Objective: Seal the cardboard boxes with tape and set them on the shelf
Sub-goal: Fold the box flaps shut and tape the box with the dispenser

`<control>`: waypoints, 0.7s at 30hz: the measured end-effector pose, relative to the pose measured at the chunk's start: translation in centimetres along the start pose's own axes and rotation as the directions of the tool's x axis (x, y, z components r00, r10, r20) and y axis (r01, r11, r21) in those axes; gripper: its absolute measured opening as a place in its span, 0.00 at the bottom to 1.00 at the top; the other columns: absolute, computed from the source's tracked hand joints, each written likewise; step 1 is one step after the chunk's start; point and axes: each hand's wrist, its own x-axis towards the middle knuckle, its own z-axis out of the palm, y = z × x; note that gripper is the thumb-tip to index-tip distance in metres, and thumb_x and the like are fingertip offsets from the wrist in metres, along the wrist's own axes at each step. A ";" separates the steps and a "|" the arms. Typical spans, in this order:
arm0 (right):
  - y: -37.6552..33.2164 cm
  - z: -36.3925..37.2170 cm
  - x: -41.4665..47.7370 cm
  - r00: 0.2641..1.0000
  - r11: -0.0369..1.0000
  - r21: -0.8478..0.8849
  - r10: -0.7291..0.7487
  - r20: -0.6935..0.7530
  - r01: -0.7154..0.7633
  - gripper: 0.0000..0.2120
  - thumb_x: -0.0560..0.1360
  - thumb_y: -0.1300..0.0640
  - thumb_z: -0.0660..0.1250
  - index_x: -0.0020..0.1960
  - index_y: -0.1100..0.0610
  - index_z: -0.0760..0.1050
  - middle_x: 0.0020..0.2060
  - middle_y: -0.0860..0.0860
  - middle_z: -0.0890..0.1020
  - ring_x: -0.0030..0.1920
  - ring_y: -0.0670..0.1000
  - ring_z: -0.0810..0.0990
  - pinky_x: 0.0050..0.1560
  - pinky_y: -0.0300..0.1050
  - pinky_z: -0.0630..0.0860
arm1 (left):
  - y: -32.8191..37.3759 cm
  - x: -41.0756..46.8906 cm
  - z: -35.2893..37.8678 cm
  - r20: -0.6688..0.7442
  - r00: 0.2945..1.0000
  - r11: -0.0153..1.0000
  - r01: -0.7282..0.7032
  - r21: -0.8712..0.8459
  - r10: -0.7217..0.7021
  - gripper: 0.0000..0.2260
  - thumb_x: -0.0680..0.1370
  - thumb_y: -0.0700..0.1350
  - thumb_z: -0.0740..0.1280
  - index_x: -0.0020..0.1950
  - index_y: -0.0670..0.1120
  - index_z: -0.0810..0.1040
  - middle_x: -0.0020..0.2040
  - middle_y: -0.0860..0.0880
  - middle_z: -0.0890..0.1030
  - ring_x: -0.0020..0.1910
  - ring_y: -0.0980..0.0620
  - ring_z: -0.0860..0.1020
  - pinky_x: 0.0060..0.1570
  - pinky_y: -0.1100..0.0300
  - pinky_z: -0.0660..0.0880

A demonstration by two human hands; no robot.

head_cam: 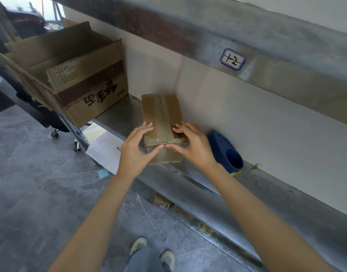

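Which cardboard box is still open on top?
The big box on the left, with dark printed letters; its flaps stand open. The small box under both hands is closed.

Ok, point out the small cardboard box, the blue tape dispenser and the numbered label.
small cardboard box [161,112]: head view, taped top face.
blue tape dispenser [220,143]: head view, upper body.
numbered label [232,59]: head view, label centre.

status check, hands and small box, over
Left hand and right hand pressing tape on small box. Box on shelf. Blue tape dispenser beside right hand, not blocking.

Both hands, left [135,146] and right [192,146], reach forward, fingers spread, thumbs nearly touching.
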 end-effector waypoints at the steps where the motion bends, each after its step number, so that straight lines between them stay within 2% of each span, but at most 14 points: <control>1: 0.1 -0.1 -0.1 1.000 1.000 0.011 0.006 0.008 -0.006 0.30 0.69 0.38 0.71 0.58 0.62 0.79 0.58 0.52 0.80 0.66 0.51 0.75 0.62 0.51 0.76 | 0.0 0.0 -0.1 0.005 1.000 1.000 0.004 -0.012 -0.004 0.25 0.70 0.45 0.79 0.65 0.43 0.78 0.67 0.48 0.78 0.72 0.55 0.71 0.70 0.53 0.70; 5: 0.1 -0.3 -0.3 0.999 0.999 0.027 0.030 0.024 -0.031 0.29 0.72 0.37 0.69 0.60 0.60 0.78 0.60 0.50 0.79 0.67 0.48 0.73 0.63 0.48 0.74 | 0.3 0.0 -0.3 0.017 0.999 0.999 0.028 -0.039 -0.027 0.21 0.73 0.45 0.76 0.64 0.45 0.78 0.67 0.52 0.78 0.72 0.57 0.70 0.69 0.51 0.71; 8: -0.5 0.2 -0.1 0.998 0.998 0.003 0.059 -0.027 -0.059 0.23 0.73 0.42 0.69 0.56 0.60 0.79 0.57 0.50 0.80 0.64 0.49 0.75 0.59 0.48 0.76 | 0.5 0.1 0.0 -0.026 0.998 0.999 0.050 -0.018 -0.051 0.17 0.74 0.42 0.73 0.62 0.46 0.80 0.66 0.53 0.79 0.71 0.58 0.71 0.67 0.48 0.73; 12: -0.7 0.7 -0.2 0.994 0.993 0.061 0.101 -0.050 -0.097 0.16 0.74 0.48 0.69 0.53 0.60 0.79 0.55 0.50 0.80 0.64 0.51 0.75 0.58 0.45 0.75 | 0.8 0.1 0.3 -0.056 0.994 0.996 0.091 -0.015 -0.092 0.16 0.74 0.38 0.70 0.61 0.47 0.80 0.65 0.53 0.79 0.70 0.60 0.71 0.69 0.56 0.71; 15: -0.3 0.5 -0.2 0.987 0.976 0.162 0.152 -0.048 -0.143 0.08 0.77 0.58 0.69 0.54 0.60 0.80 0.56 0.50 0.81 0.66 0.48 0.73 0.62 0.35 0.68 | 0.7 0.2 0.0 -0.018 0.995 0.994 0.100 -0.034 -0.101 0.16 0.77 0.35 0.67 0.63 0.47 0.80 0.66 0.52 0.79 0.71 0.59 0.70 0.69 0.55 0.71; 17: -0.2 0.4 -0.1 0.987 0.975 0.171 0.154 -0.047 -0.144 0.08 0.79 0.61 0.66 0.55 0.60 0.80 0.56 0.51 0.81 0.66 0.48 0.72 0.63 0.30 0.65 | 0.5 0.2 -0.4 0.015 0.995 0.995 0.097 -0.034 -0.096 0.16 0.78 0.35 0.65 0.64 0.46 0.79 0.67 0.52 0.78 0.72 0.60 0.69 0.69 0.55 0.71; 21: -0.1 0.0 -0.1 0.989 0.973 0.185 0.147 -0.018 -0.141 0.09 0.81 0.60 0.64 0.58 0.58 0.80 0.55 0.49 0.80 0.65 0.47 0.73 0.64 0.38 0.69 | 0.3 0.2 -0.8 0.065 0.992 0.992 0.109 -0.056 -0.105 0.15 0.81 0.36 0.62 0.66 0.47 0.78 0.68 0.52 0.77 0.73 0.60 0.68 0.70 0.53 0.71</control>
